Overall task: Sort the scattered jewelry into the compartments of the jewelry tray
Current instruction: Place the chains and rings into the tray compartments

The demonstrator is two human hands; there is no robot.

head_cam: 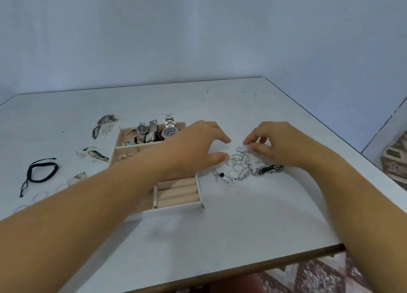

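A beige jewelry tray (179, 207) sits mid-table, with several watches (154, 130) in its far compartment and padded ring rolls (178, 191) at its near right. Right of it lies a tangled pile of silver rings and chains (241, 167). My left hand (193, 147) reaches across the tray, thumb and fingers apart, its thumb tip at the pile's left edge. My right hand (277, 145) hovers over the pile's right side with fingers curved; its fingertips meet close to a small ring at the top of the pile, though a pinch is not plain.
A black cord bracelet (40, 171) lies at the table's left. Thin pale rings (40, 195) and worn patches mark the left surface. The table's front edge runs close below my right forearm, and the right edge drops to a patterned floor (394, 160).
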